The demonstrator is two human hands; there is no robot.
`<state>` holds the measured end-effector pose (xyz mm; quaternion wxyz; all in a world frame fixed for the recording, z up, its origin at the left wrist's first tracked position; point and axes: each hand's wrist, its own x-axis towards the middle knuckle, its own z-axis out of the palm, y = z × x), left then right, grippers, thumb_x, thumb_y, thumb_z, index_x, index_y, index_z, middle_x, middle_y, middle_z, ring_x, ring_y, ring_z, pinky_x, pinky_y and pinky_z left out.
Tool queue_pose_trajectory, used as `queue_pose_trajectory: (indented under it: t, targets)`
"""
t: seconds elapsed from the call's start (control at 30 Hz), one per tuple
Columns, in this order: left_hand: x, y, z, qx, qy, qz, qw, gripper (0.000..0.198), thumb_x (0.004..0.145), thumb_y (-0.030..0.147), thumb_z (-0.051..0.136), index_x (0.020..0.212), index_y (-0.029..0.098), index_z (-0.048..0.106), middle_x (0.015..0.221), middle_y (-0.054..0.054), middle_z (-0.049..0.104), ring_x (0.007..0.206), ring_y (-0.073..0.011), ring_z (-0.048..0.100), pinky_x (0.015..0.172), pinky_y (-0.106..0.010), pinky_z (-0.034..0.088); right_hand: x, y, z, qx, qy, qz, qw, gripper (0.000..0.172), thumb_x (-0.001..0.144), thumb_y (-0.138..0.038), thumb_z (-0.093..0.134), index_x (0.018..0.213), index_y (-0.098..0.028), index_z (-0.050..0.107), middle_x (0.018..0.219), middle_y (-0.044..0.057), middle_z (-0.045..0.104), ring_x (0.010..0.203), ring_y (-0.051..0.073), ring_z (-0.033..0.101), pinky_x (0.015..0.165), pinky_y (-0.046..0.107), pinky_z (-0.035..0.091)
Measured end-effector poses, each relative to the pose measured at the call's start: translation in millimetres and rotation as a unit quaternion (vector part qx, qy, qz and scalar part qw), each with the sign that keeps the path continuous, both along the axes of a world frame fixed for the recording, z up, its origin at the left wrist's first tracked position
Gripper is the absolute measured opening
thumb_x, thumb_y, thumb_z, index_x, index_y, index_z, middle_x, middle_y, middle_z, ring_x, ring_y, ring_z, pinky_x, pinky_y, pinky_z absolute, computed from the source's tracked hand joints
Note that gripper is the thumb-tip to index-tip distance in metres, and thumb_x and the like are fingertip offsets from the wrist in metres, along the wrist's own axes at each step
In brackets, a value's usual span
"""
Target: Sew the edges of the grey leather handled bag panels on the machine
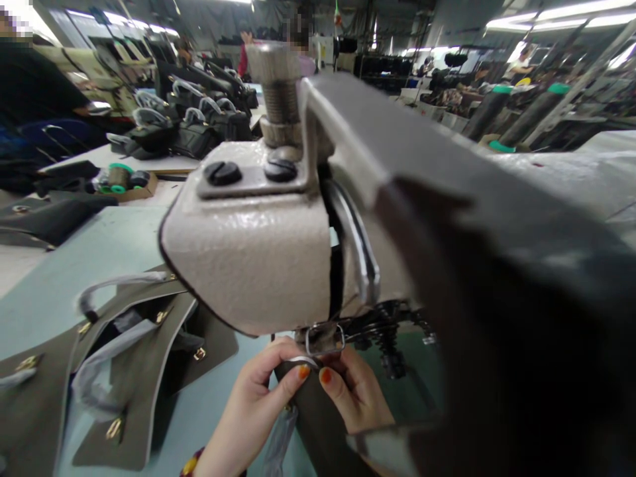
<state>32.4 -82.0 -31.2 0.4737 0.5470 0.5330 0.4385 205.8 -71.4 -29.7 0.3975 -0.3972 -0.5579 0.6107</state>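
Below the head of a sewing machine (248, 258), both hands pinch the upper edge of a dark olive bag panel (318, 417). My left hand (265, 391) is closed on it from the left, thumb on top. From the right, my right hand (355, 387) grips the same edge, its thumb close to the left one. A pale strip (303, 360) curves along the edge between the thumbs. The needle area is partly hidden behind a metal guard (325, 339). A plastic-wrapped handle (282, 437) hangs by the panel under my left wrist.
Olive bag panels (134, 384) with gold fittings and wrapped handles lie on the pale table (134, 232) at left. Thread spools (119, 177) sit in a small box behind. Finished-looking dark bags (193, 132) crowd another table. A dark machine part fills the right foreground.
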Motion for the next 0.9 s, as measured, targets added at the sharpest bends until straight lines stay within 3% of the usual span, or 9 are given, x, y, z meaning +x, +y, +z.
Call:
queue_pose_trajectory:
  t: [0.9]
  targets:
    - [-1.4, -1.4, -4.8, -0.034, -0.015, -0.018, 0.999, 0.012, 0.089, 0.032, 0.061, 0.087, 0.022, 0.066, 0.089, -0.001, 0.067, 0.089, -0.0169, 0.059, 0.071, -0.022, 0.044, -2.6, 2.2, -6.6, 0.003, -0.001, -0.02, 1.0, 0.029, 0.093, -0.046, 0.052, 0.092, -0.018, 0.059, 0.085, 0.002, 0.062, 0.077, 0.013, 0.056, 0.069, 0.02, 0.043]
